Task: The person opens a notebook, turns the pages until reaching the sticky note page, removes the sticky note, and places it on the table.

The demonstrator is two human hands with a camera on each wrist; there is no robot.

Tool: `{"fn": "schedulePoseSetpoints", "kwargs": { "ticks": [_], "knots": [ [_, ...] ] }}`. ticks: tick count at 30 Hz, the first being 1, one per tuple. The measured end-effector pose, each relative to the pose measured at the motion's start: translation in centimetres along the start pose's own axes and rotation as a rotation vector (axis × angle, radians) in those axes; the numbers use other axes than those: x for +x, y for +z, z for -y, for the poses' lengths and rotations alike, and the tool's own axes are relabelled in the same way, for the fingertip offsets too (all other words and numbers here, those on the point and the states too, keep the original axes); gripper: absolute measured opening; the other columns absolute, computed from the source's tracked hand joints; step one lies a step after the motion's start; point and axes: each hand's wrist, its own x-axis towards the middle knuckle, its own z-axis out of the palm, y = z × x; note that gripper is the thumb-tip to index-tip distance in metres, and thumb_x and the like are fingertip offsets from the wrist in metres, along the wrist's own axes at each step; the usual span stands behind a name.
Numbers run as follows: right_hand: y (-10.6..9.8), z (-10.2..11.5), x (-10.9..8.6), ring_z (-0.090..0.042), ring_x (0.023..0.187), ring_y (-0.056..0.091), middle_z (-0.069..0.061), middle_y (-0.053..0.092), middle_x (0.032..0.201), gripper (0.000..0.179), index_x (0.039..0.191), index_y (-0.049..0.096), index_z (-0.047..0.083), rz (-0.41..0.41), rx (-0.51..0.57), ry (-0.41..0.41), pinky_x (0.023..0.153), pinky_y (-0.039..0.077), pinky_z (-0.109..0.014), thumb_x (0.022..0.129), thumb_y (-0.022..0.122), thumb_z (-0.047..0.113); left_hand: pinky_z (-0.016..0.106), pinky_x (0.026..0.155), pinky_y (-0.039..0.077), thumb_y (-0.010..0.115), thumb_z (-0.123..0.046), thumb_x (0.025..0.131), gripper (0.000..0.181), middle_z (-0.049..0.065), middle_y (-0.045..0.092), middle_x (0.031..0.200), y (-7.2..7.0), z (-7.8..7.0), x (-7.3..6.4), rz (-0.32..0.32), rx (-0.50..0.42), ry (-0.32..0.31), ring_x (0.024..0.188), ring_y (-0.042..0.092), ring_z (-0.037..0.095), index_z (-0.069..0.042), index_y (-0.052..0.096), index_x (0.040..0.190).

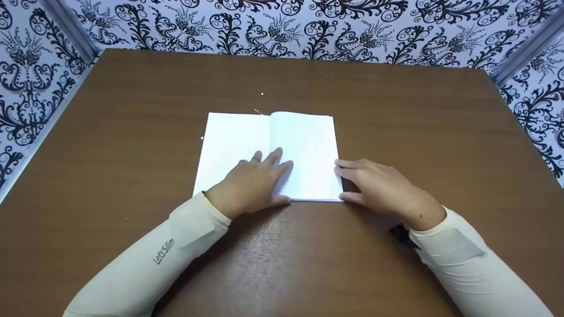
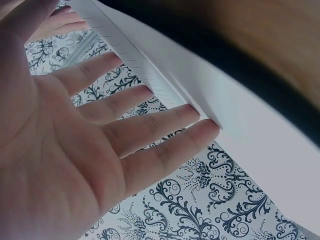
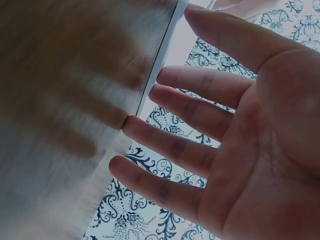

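Observation:
An open notebook (image 1: 310, 145) with blank-looking, pale pages lies on the brown table. My left hand (image 1: 251, 185) is spread low over the middle fold, its thumb at the bottom edge. Seen from the left wrist, that hand's straight fingers (image 2: 160, 140) touch the pages. Along the notebook's right side, my right hand (image 1: 383, 187) has its fingertips at the page edge and its thumb at the lower right corner. In the right wrist view, the fingers (image 3: 172, 147) are extended and spread, with tips against the notebook's thin edge (image 3: 157, 60).
Brown wooden table (image 1: 396, 110) surrounds the notebook on all sides. Small white specks (image 1: 262, 93) lie beyond its top edge. Black-and-white patterned wallpaper (image 1: 282, 31) stands behind the table and at both sides.

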Motion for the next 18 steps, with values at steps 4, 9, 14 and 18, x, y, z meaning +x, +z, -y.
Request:
{"fn": "schedulePoseSetpoints", "kwargs": {
  "ticks": [4, 9, 14, 18],
  "knots": [
    [-0.05, -0.05, -0.04, -0.036, 0.136, 0.050, -0.012, 0.050, 0.151, 0.058, 0.141, 0.055, 0.002, 0.001, 0.008, -0.001, 0.103, 0.045, -0.055, 0.091, 0.073, 0.028, 0.064, 0.100, 0.046, 0.062, -0.053, 0.093, 0.077, 0.020, 0.030, 0.161, 0.01, 0.13, -0.06, 0.002, -0.005, 0.005, 0.136, 0.043, 0.054, -0.012, 0.038, 0.154],
    [-0.02, -0.10, -0.05, -0.036, 0.137, 0.049, -0.011, 0.050, 0.152, 0.059, 0.141, 0.054, 0.003, 0.000, 0.020, 0.002, 0.104, 0.045, -0.056, 0.092, 0.073, 0.028, 0.064, 0.101, 0.045, 0.062, -0.052, 0.094, 0.075, 0.020, 0.031, 0.161, -0.13, 0.21, -0.11, 0.004, -0.015, 0.010, 0.136, 0.043, 0.054, -0.013, 0.039, 0.154],
    [0.05, -0.12, -0.04, -0.036, 0.137, 0.050, -0.012, 0.050, 0.151, 0.059, 0.141, 0.055, 0.003, -0.006, 0.023, -0.002, 0.104, 0.045, -0.056, 0.092, 0.072, 0.028, 0.064, 0.102, 0.044, 0.062, -0.053, 0.094, 0.074, 0.019, 0.032, 0.161, -0.12, 0.30, -0.12, 0.004, -0.019, 0.015, 0.137, 0.043, 0.053, -0.014, 0.040, 0.153],
    [0.03, -0.10, -0.05, -0.036, 0.137, 0.049, -0.011, 0.049, 0.152, 0.059, 0.141, 0.054, 0.003, -0.001, 0.024, 0.003, 0.104, 0.044, -0.057, 0.091, 0.072, 0.028, 0.063, 0.103, 0.044, 0.061, -0.054, 0.094, 0.074, 0.019, 0.032, 0.161, -0.16, 0.36, -0.05, 0.017, -0.020, 0.012, 0.137, 0.042, 0.053, -0.015, 0.040, 0.153]
  ]
}}
